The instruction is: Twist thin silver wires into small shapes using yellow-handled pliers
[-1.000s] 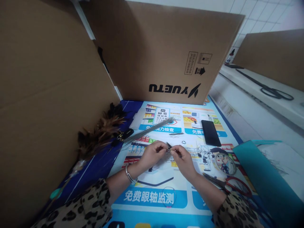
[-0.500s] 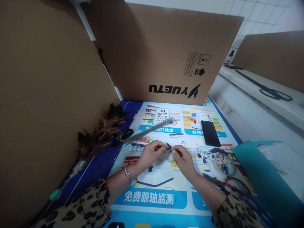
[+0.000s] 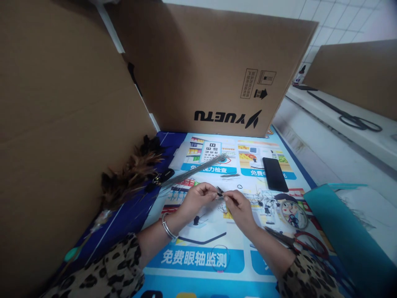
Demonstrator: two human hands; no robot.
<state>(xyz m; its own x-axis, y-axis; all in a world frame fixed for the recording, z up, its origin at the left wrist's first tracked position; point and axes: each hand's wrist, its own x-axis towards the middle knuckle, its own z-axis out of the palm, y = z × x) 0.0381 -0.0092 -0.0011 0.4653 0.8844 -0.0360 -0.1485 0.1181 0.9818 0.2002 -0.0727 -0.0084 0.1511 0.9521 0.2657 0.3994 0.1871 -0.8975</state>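
My right hand (image 3: 240, 209) is closed round small pliers, whose dark pointed jaws (image 3: 220, 191) stick out toward the left fingers. My left hand (image 3: 200, 198) pinches a thin piece of wire (image 3: 220, 197) at the jaws; most of it is hidden by the fingertips. Both hands meet just above the printed tabletop sheet. Beyond them lies a bundle of straight grey wires (image 3: 198, 169), with a few short wires (image 3: 230, 175) beside it. A small dark ring (image 3: 240, 186) rests past my right hand. Closer to me is a thin wire loop (image 3: 221, 258).
On the right are tangled wire pieces (image 3: 259, 200), a round clear dish (image 3: 294, 214), red-handled scissors (image 3: 310, 244), a phone (image 3: 275, 174) and a teal box (image 3: 344, 231). Brown feathers (image 3: 130, 169) and a black key fob (image 3: 167, 174) lie left. Cardboard walls (image 3: 217, 62) stand behind and left.
The hands stay almost in place. The pliers' jaws have turned slightly, and a short stretch of wire between the fingertips shows more clearly.
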